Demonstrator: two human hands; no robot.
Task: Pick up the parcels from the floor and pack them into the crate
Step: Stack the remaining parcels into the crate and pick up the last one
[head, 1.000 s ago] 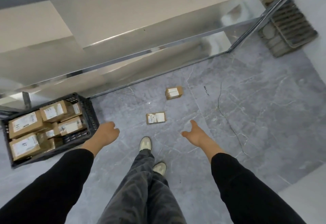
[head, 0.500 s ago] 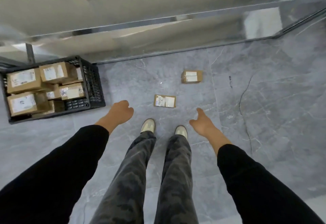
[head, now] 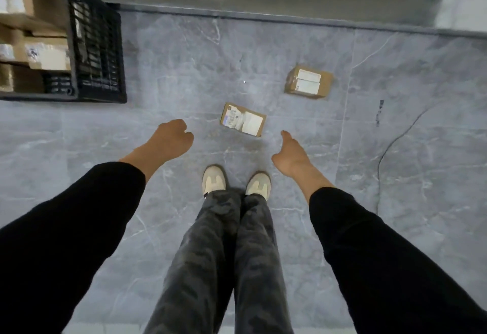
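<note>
— Where are the parcels?

— Two lie on the grey marbled floor [head: 395, 202]. The near parcel [head: 243, 119] is flat, label up, just ahead of the person's shoes [head: 214, 181], between the two hands. The far parcel [head: 308, 82] sits beyond it and to the right, well apart from either hand, also label up.

— And the crate?

— The black crate [head: 97, 52] stands at the upper left, near the base of the wall. Several cardboard boxes [head: 39, 52] with white labels are already packed inside it.

— What are the hands doing?

— Both hang above the floor and hold nothing. The left hand [head: 171, 137] is loosely curled, fingers folded in, to the left of the near parcel and not touching it. The right hand [head: 291, 156] is to the parcel's right, thumb stretched toward it; its fingers are turned away from the camera, so I cannot tell how wide it is spread.

— Anything else?

— Black sleeves [head: 66, 228] cover both arms, and camouflage trousers [head: 224, 254] run down to the pale shoes.
</note>
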